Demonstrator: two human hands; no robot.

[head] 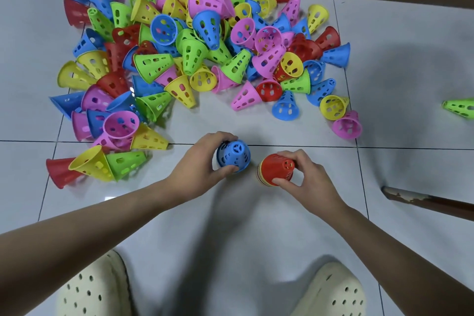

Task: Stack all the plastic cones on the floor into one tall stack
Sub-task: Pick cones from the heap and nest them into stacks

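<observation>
Head view: your left hand [202, 159] grips a blue cone [234, 156], your right hand [305, 174] the stack [275, 170], its lower cones mostly hidden.

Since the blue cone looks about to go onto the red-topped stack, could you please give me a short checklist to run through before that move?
1. Left hand grips the blue cone between fingers and thumb: ok.
2. Right hand steadies the red-topped stack: ok.
3. Blue cone points tip up, same way as the stack: ok.
4. Stack stands straight on the floor: cannot tell, seen from almost straight above.
5. Space between cone and stack is free of loose cones: ok.
6. Task finished: not ok, the pile of loose cones remains, and a green cone lies apart at the right edge.
</observation>
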